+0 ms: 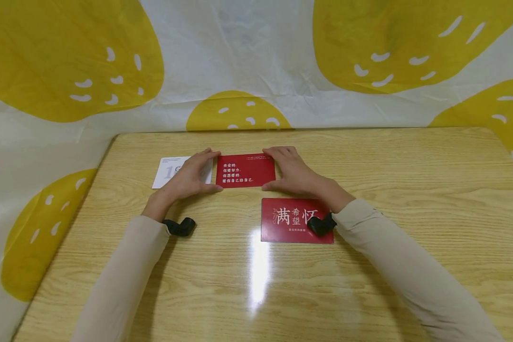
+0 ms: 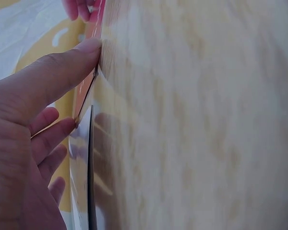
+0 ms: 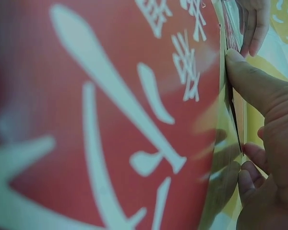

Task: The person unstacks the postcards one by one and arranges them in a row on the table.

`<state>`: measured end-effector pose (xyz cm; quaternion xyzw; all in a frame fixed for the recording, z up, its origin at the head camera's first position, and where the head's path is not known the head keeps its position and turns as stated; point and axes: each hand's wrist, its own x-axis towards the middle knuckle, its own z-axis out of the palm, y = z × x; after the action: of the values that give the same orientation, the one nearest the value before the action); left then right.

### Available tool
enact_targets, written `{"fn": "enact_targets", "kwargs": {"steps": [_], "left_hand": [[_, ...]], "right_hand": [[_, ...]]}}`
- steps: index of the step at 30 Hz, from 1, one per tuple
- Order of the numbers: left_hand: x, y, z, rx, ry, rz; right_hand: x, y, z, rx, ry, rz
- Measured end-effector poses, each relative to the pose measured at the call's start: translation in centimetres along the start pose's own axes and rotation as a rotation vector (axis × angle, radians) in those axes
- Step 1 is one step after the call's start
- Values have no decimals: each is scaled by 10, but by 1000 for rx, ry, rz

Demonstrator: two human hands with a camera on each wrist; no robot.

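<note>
A red card [image 1: 248, 171] with white Chinese lettering lies flat toward the back of the table. My left hand [image 1: 188, 175] holds its left end, thumb at the near corner and forefinger at the far one. At the right end my right hand [image 1: 297, 173] grips it the same way, between thumb and fingers. Under my left hand, a white card [image 1: 162, 173] with grey print lies just left of the red one, partly covered. In the left wrist view, thumb and fingertips of the left hand [image 2: 19, 134] meet the red card's edge [image 2: 84, 93].
A second red card [image 1: 290, 232] with large white characters lies nearer, beneath my right wrist, and fills much of the right wrist view. Black wrist-camera mounts [image 1: 183, 227] hang below both cuffs. Behind the wooden table [image 1: 410, 237] hangs a white cloth with yellow shapes [image 1: 256, 57].
</note>
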<state>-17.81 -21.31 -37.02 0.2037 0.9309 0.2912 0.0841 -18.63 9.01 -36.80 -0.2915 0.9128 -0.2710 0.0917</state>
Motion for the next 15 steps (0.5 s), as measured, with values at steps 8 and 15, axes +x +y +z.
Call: {"fn": "enact_targets", "kwargs": {"steps": [8,15], "left_hand": [[-1,0,0,-2,-5,-12],[0,0,-1,4,-7,-11]], "right_hand": [[0,0,0,-1,-2,-1],[0,0,0,10,-3,-12]]}}
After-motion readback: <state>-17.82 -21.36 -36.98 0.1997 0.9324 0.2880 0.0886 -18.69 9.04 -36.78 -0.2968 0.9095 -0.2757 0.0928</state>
